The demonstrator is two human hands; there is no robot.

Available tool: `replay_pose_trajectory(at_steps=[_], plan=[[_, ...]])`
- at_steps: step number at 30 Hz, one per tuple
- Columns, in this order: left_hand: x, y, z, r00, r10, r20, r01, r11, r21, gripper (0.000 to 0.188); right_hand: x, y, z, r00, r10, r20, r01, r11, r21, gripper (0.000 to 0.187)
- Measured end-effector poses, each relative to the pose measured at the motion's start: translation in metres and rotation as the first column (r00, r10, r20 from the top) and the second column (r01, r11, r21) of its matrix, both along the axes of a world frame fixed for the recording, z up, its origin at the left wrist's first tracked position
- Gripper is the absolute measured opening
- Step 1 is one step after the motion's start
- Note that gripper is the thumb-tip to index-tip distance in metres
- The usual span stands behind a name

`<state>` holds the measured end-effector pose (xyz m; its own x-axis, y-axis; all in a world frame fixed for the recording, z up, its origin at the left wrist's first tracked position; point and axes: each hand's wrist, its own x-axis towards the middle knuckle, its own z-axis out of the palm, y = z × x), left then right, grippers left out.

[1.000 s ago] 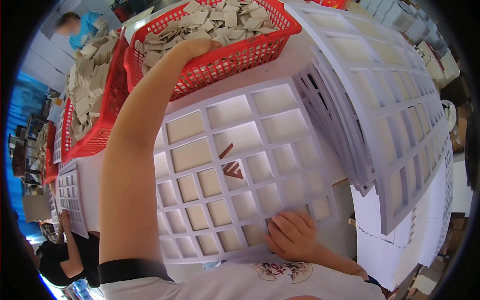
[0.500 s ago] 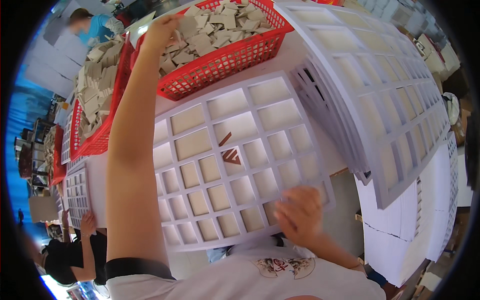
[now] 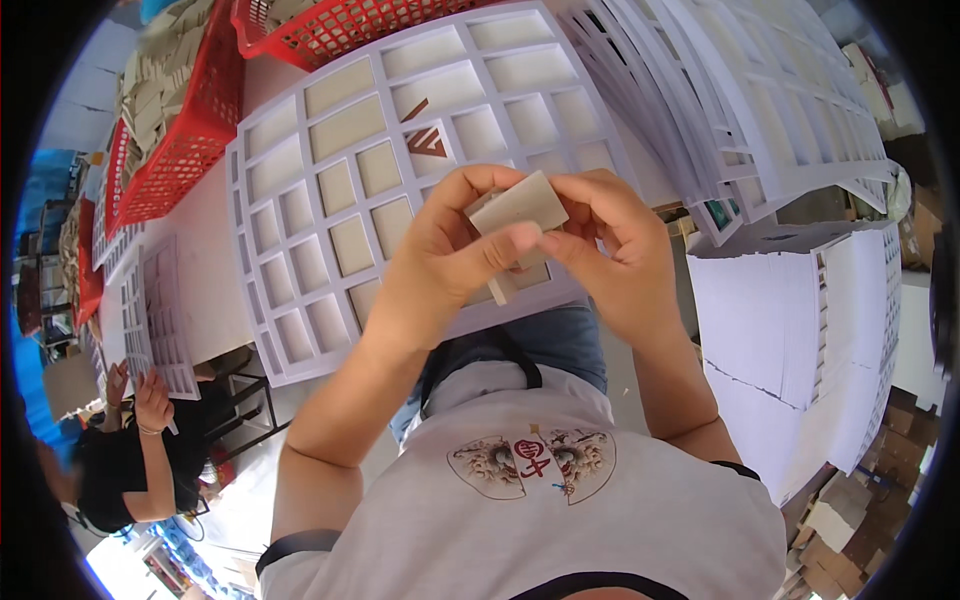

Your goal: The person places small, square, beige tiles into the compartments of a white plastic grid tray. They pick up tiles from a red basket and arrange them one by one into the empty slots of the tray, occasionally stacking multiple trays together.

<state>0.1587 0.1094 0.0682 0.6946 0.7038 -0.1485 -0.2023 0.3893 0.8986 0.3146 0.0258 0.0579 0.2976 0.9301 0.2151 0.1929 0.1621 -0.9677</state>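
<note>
My left hand (image 3: pixel 440 245) and my right hand (image 3: pixel 622 240) meet in front of my chest, both closed around a few flat beige board pieces (image 3: pixel 522 203). The top piece is tilted, with my thumbs at its near edge; another narrow end sticks out below my left fingers. Beneath them lies a white lattice frame (image 3: pixel 308 185) with square and oblong cells. Several cells have a beige backing like the pieces, while others look white. One cell near the middle carries a brown striped mark (image 3: pixel 426 142). My hands and the pieces hide part of its near right side.
Red plastic baskets of beige pieces stand beyond the frame (image 3: pixel 330 38) and at the left (image 3: pixel 190 140). Stacked white lattice frames (image 3: pixel 720 110) lean at the right above white stacks (image 3: pixel 755 330). At the far left another person (image 3: pixel 120 460) holds a smaller lattice panel (image 3: pixel 150 320).
My left hand has come back from the far basket to my chest, and my right hand has moved up to meet it around the board pieces. The view has tipped downward.
</note>
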Motion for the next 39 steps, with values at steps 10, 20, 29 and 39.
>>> replay_pose_trajectory(at_steps=[10,20,29,39], plan=[[-0.009,-0.040,-0.006,0.996,-0.034,-0.086,0.029,0.998,-0.054,0.042,0.008,-0.028,-0.003,0.977,0.180,-0.114,-0.179,0.984,0.022,0.032],[-0.005,-0.055,-0.020,0.951,-0.294,-0.093,0.258,0.924,-0.282,0.043,0.034,-0.018,0.011,0.985,-0.171,-0.006,0.171,0.984,0.052,0.014],[-0.017,-0.078,-0.038,0.936,-0.344,-0.080,0.282,0.864,-0.418,0.038,0.044,0.004,-0.020,0.939,0.095,0.329,-0.056,0.990,-0.127,0.012],[-0.012,-0.075,-0.037,0.972,-0.219,-0.089,0.166,0.900,-0.402,0.042,0.031,-0.041,-0.016,0.556,0.039,0.830,-0.130,0.991,0.041,0.011]])
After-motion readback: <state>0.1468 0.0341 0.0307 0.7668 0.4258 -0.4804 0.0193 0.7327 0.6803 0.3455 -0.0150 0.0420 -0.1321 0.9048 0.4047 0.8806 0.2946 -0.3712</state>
